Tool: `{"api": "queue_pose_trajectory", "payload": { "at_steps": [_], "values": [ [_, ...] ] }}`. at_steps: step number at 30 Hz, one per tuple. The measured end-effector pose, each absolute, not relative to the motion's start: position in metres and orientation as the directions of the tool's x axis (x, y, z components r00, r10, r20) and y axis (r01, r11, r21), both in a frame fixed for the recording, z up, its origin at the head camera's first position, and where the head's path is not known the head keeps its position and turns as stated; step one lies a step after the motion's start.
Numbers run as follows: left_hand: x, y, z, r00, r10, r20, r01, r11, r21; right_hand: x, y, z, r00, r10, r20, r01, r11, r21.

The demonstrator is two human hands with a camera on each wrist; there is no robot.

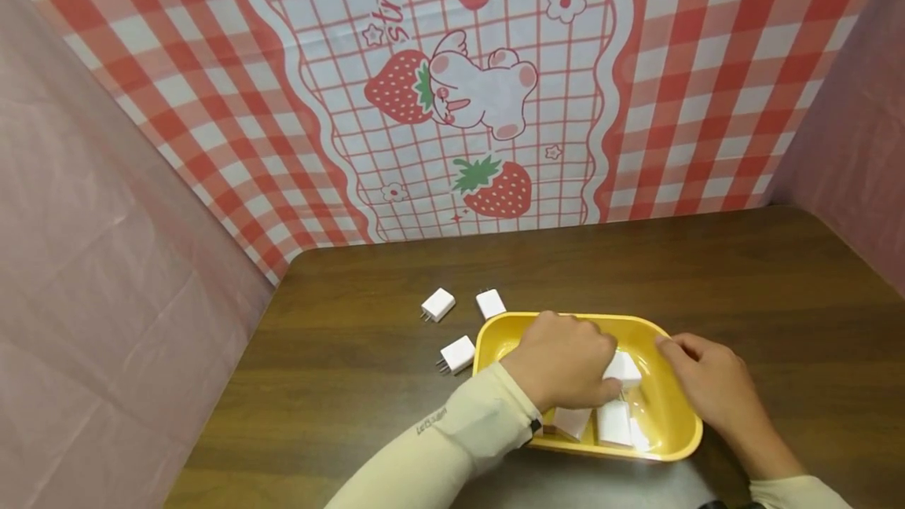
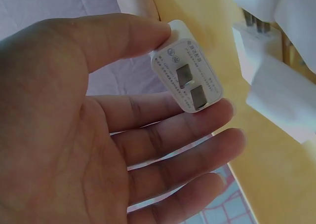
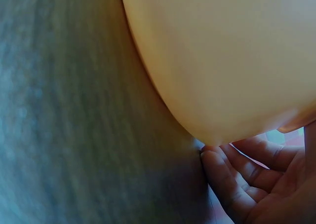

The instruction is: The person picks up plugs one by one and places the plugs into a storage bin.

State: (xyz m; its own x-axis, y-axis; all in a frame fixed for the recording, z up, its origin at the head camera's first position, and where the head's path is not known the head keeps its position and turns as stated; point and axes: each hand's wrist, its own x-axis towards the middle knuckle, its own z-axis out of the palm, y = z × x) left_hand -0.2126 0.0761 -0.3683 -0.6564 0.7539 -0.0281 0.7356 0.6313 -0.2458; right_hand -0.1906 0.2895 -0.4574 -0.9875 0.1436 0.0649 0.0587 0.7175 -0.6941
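Observation:
Over the yellow tray (image 1: 665,422), my left hand (image 1: 566,364) pinches a white charger plug (image 2: 202,68) between thumb and fingers. In the left wrist view its two flat prongs and printed face show, while the other fingers (image 2: 177,169) extend below it. More white charger plugs (image 1: 613,421) lie inside the tray, partly covered by that hand. My right hand (image 1: 717,383) grips the tray's right edge, thumb at the rim. From the right wrist, its fingers (image 3: 227,182) are seen against the tray's outer wall (image 3: 212,86).
Three white charger plugs lie on the brown wooden table (image 1: 339,383), left of the tray: one upper left (image 1: 438,305), one at the tray's back rim (image 1: 491,304), one against its left side (image 1: 458,354). A strawberry-patterned cloth (image 1: 452,179) hangs behind.

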Motion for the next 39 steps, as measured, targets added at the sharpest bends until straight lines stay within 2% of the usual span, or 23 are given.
{"api": "queue_pose_trajectory", "payload": {
  "at_steps": [8,17,25,29,36,39],
  "values": [
    [-0.207,0.089,-0.369,-0.634,0.772,-0.041,0.740,0.591,-0.320,-0.190,0.289,-0.459,-0.988,0.135,0.073,0.048,0.723,-0.689],
    [-0.206,0.101,-0.375,-0.652,0.753,-0.088,0.737,0.603,-0.305,-0.190,0.288,-0.459,-0.986,0.142,0.085,0.044,0.723,-0.689],
    [-0.200,0.104,-0.376,-0.596,0.802,0.046,0.742,0.571,-0.350,-0.191,0.288,-0.459,-0.985,0.138,0.099,0.032,0.723,-0.690],
    [-0.200,0.103,-0.376,-0.583,0.810,0.067,0.747,0.567,-0.349,-0.190,0.288,-0.459,-0.985,0.139,0.105,0.029,0.725,-0.688],
    [-0.204,0.096,-0.371,-0.619,0.785,0.016,0.748,0.596,-0.293,-0.191,0.288,-0.458,-0.988,0.130,0.087,0.035,0.729,-0.684],
    [-0.208,0.090,-0.368,-0.626,0.778,0.048,0.738,0.611,-0.286,-0.191,0.289,-0.458,-0.989,0.125,0.079,0.038,0.731,-0.681]
  ]
}}
